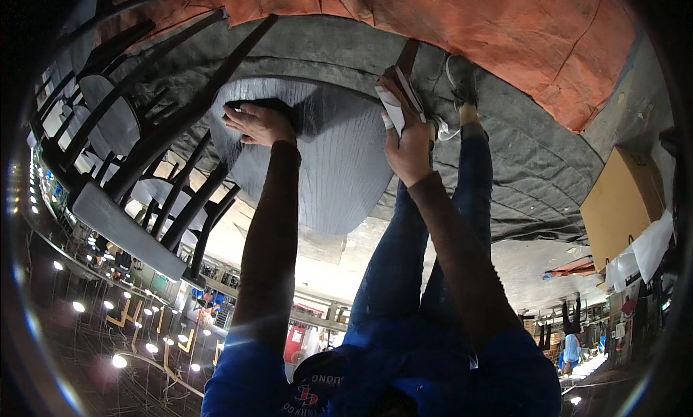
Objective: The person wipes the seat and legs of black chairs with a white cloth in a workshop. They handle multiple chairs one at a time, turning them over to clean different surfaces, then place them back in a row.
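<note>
The whole view appears upside down. A round grey wooden chair seat (325,164) fills the middle. My left hand (260,123) lies on its left rim, fingers curled over the edge. At the seat's right rim, my right hand (408,139) grips a folded white cloth or paper (393,110) against a brown wooden piece (406,59). My legs in blue jeans (404,258) and one shoe (460,77) show beside the seat.
Black chair spindles and a grey back rail (123,229) stand at left, with more chairs behind. A dark mat (534,164) covers the floor, and an orange tarp (505,34) lies beyond it. A cardboard box (621,200) sits at right. Workshop lights show below.
</note>
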`<control>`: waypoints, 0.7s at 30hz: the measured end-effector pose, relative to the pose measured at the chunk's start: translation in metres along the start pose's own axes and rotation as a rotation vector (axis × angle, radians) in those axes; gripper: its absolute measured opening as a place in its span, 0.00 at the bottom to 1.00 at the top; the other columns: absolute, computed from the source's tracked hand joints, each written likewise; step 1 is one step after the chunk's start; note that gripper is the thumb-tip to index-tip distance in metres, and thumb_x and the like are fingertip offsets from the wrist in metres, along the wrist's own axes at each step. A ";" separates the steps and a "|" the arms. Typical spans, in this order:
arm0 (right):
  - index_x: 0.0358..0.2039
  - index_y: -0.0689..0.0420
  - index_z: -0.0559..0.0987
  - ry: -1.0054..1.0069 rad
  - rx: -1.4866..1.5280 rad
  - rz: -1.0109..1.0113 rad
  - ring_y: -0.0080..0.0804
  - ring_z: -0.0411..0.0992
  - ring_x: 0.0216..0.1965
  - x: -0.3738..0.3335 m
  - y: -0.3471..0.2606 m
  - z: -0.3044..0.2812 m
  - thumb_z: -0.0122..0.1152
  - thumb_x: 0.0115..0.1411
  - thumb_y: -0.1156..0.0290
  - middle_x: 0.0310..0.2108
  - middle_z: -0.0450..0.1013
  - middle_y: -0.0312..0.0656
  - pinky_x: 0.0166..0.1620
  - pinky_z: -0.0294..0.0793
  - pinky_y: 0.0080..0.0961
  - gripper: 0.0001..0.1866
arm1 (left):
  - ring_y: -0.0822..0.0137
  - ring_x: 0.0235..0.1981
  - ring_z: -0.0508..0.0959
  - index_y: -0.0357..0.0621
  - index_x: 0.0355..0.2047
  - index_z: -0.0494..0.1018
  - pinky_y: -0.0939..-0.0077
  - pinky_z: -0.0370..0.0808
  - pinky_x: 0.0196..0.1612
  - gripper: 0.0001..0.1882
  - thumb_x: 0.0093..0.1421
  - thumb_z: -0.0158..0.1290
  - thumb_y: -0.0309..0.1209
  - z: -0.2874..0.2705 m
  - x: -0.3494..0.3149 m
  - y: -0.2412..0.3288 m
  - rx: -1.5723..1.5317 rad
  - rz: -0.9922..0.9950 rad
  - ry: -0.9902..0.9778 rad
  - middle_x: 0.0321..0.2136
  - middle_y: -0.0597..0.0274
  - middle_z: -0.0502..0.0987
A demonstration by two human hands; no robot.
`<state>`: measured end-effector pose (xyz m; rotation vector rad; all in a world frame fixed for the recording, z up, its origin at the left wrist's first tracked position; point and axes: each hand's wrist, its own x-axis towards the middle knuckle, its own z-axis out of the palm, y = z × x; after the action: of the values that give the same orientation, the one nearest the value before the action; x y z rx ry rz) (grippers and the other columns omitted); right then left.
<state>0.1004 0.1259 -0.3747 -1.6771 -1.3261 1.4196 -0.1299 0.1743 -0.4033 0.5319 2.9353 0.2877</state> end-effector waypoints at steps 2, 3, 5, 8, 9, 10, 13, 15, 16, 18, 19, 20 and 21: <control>0.46 0.63 0.75 0.082 0.005 -0.026 0.54 0.72 0.43 -0.009 0.007 0.003 0.51 0.60 0.77 0.41 0.74 0.56 0.46 0.69 0.34 0.13 | 0.54 0.70 0.40 0.49 0.67 0.48 0.42 0.36 0.66 0.30 0.67 0.26 0.47 -0.001 -0.001 0.000 -0.001 0.020 0.010 0.68 0.47 0.43; 0.46 0.65 0.75 0.072 0.087 0.137 0.50 0.71 0.49 -0.019 0.007 0.003 0.51 0.60 0.78 0.42 0.74 0.56 0.51 0.68 0.32 0.14 | 0.54 0.70 0.40 0.49 0.67 0.48 0.42 0.36 0.66 0.30 0.67 0.26 0.47 -0.001 -0.001 -0.001 -0.008 0.027 -0.001 0.68 0.47 0.43; 0.48 0.65 0.73 0.289 0.237 0.092 0.48 0.70 0.52 -0.044 -0.001 0.007 0.49 0.61 0.79 0.45 0.73 0.55 0.55 0.66 0.31 0.15 | 0.54 0.70 0.42 0.48 0.67 0.49 0.41 0.37 0.66 0.30 0.67 0.26 0.47 0.002 0.002 -0.003 0.008 0.023 0.026 0.68 0.48 0.44; 0.53 0.63 0.69 0.237 0.178 0.043 0.48 0.66 0.58 -0.036 -0.006 0.009 0.46 0.52 0.87 0.55 0.68 0.53 0.58 0.65 0.31 0.25 | 0.53 0.70 0.43 0.49 0.66 0.50 0.41 0.38 0.65 0.31 0.67 0.27 0.48 0.010 0.010 -0.015 0.011 0.053 0.054 0.68 0.49 0.46; 0.54 0.62 0.69 0.133 0.146 0.092 0.47 0.65 0.58 -0.027 -0.007 0.010 0.46 0.50 0.88 0.55 0.68 0.53 0.59 0.65 0.33 0.27 | 0.54 0.70 0.43 0.49 0.66 0.50 0.41 0.39 0.65 0.31 0.67 0.27 0.48 0.014 0.013 -0.020 0.011 0.055 0.055 0.68 0.49 0.46; 0.55 0.61 0.69 0.114 0.133 0.096 0.46 0.65 0.59 -0.004 -0.002 0.009 0.47 0.48 0.88 0.55 0.68 0.52 0.60 0.65 0.34 0.30 | 0.54 0.70 0.44 0.49 0.66 0.51 0.41 0.39 0.65 0.31 0.67 0.27 0.49 0.017 0.017 -0.027 0.017 0.085 0.098 0.68 0.49 0.47; 0.55 0.57 0.70 -0.129 -0.092 -0.333 0.44 0.66 0.56 0.036 0.007 0.005 0.49 0.45 0.88 0.54 0.68 0.49 0.59 0.65 0.34 0.33 | 0.54 0.68 0.49 0.50 0.63 0.56 0.35 0.44 0.62 0.26 0.68 0.32 0.45 0.026 0.026 -0.044 0.068 0.146 0.144 0.66 0.50 0.52; 0.55 0.58 0.70 -0.137 -0.083 -0.307 0.43 0.65 0.57 0.034 0.007 -0.002 0.50 0.47 0.85 0.57 0.66 0.47 0.58 0.67 0.34 0.31 | 0.52 0.68 0.51 0.49 0.63 0.57 0.33 0.46 0.61 0.25 0.69 0.33 0.44 0.028 0.030 -0.049 0.141 0.156 0.135 0.65 0.50 0.55; 0.55 0.58 0.70 -0.083 0.022 -0.160 0.43 0.65 0.58 0.025 0.005 -0.009 0.51 0.47 0.85 0.56 0.67 0.48 0.58 0.67 0.34 0.30 | 0.51 0.67 0.51 0.48 0.63 0.56 0.33 0.46 0.61 0.25 0.69 0.33 0.44 0.027 0.030 -0.049 0.135 0.221 0.166 0.65 0.51 0.54; 0.54 0.59 0.70 0.001 0.069 -0.064 0.44 0.64 0.58 0.007 -0.002 -0.019 0.51 0.47 0.84 0.54 0.67 0.50 0.58 0.67 0.36 0.29 | 0.49 0.66 0.53 0.45 0.63 0.56 0.34 0.47 0.60 0.27 0.69 0.31 0.45 0.024 0.028 -0.043 0.062 0.154 0.167 0.65 0.50 0.53; 0.53 0.60 0.70 0.012 0.017 -0.066 0.45 0.64 0.59 0.003 -0.009 -0.021 0.51 0.47 0.84 0.54 0.68 0.51 0.59 0.66 0.36 0.28 | 0.48 0.66 0.52 0.44 0.63 0.56 0.35 0.47 0.61 0.28 0.68 0.29 0.46 0.020 0.027 -0.040 0.059 0.156 0.147 0.65 0.48 0.52; 0.53 0.61 0.70 -0.028 -0.032 0.005 0.45 0.63 0.59 0.007 -0.016 -0.020 0.52 0.47 0.84 0.53 0.68 0.51 0.59 0.66 0.36 0.28 | 0.48 0.66 0.52 0.45 0.63 0.56 0.36 0.46 0.61 0.29 0.68 0.28 0.46 0.018 0.024 -0.035 0.048 0.119 0.109 0.65 0.47 0.52; 0.53 0.60 0.71 -0.048 -0.092 -0.153 0.45 0.66 0.57 0.013 -0.024 -0.017 0.51 0.48 0.85 0.52 0.69 0.51 0.56 0.69 0.36 0.28 | 0.48 0.67 0.52 0.45 0.63 0.55 0.36 0.46 0.62 0.29 0.68 0.28 0.47 0.014 0.022 -0.031 0.057 0.133 0.094 0.65 0.47 0.52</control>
<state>0.1077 0.1493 -0.3538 -1.5701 -1.5326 1.3353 -0.1585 0.1560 -0.4264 0.7426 3.0119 0.2506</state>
